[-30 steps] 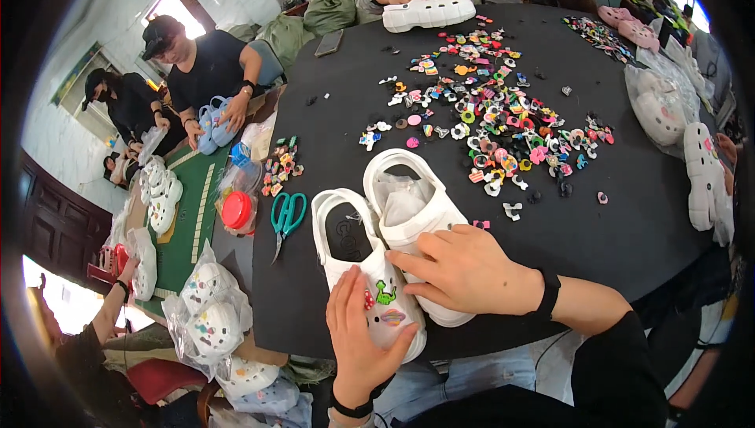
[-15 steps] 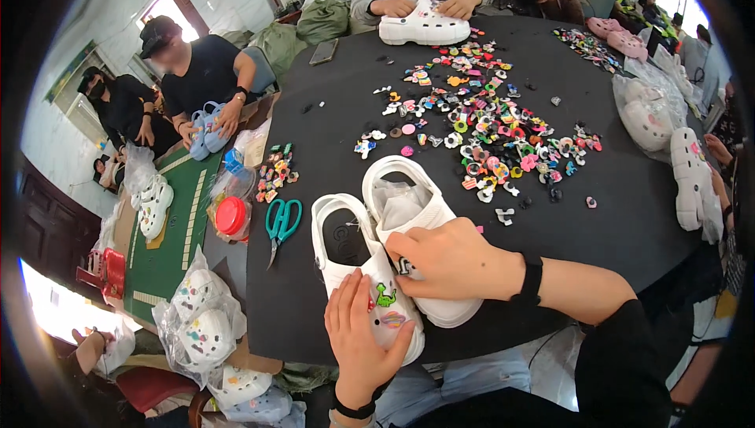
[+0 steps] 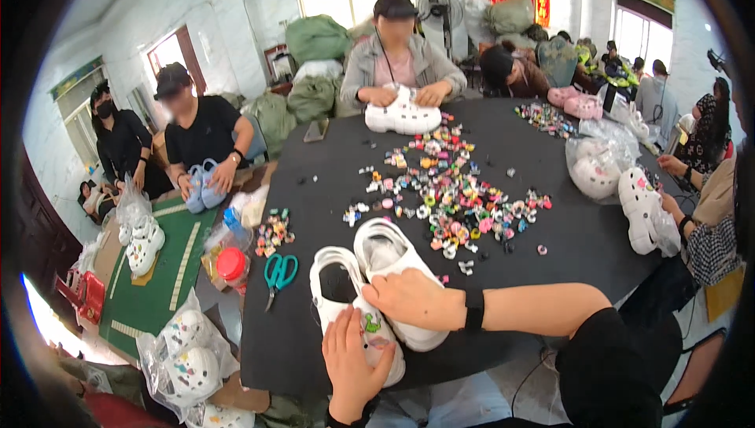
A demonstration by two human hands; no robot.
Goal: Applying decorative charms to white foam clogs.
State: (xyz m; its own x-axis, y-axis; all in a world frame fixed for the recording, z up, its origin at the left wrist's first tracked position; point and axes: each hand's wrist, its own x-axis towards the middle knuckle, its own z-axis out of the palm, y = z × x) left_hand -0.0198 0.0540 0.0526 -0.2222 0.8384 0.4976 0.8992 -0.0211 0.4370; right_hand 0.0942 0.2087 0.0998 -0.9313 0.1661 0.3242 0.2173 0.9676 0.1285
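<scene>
Two white clogs lie side by side near the table's front edge, heels pointing away from me. My left hand (image 3: 354, 361) rests on the toe of the left clog (image 3: 392, 367), its fingers stretched out and thumb apart. Beside those fingers a green dinosaur charm (image 3: 372, 323) sits on that clog. Over the upper of the right clog (image 3: 421, 337) my right hand (image 3: 417, 299) is closed, fingers curled down; whatever it pinches is hidden beneath it. Plastic wrap or padding fills the right clog's heel opening.
A heap of colourful shoe charms (image 3: 472, 208) spreads beyond the clogs on the black table (image 3: 503, 310). Teal-handled scissors (image 3: 280, 273) and a red-lidded jar (image 3: 231, 264) lie left. Bagged clogs (image 3: 193, 365) stand lower left. Across the table a person handles a white clog (image 3: 403, 113).
My view has tilted up, showing more of the room. My right hand has turned, its back now covering the spot where its fingertips showed. My left hand stays on the left clog.
</scene>
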